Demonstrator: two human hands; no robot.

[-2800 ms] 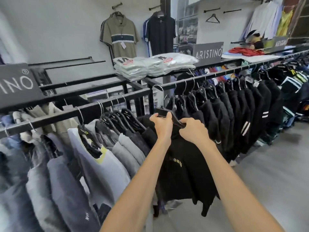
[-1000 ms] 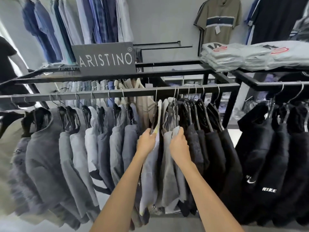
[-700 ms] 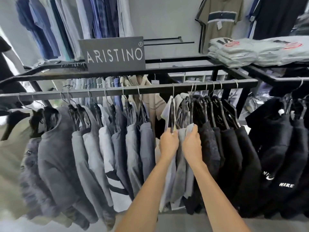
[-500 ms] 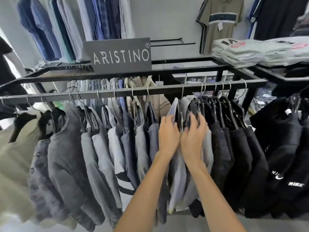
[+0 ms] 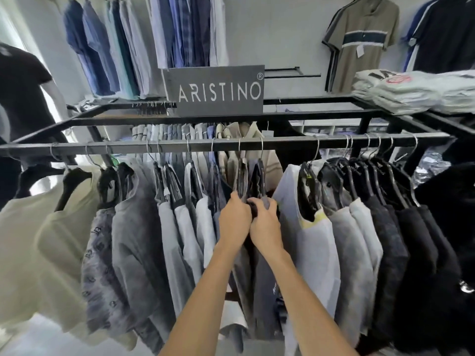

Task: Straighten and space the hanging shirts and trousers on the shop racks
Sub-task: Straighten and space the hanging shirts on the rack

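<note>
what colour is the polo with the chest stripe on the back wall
The polo is olive, its chest stripe dark navy with pale edges; head view.

Diffuse, even indoor light is filling the shop, with overexposed glare washing in at the far left edge. Wide-angle distortion is bowing the rack rail (image 5: 231, 144) and stretching the hanging garments (image 5: 133, 240) toward both sides, where blur is softening them; the central sign (image 5: 218, 91) is rendering sharply.

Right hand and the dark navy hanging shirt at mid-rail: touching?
Touching. The head view shows the right hand with its fingers curled over the shoulder of the dark navy hanging shirt, no gap.
</note>
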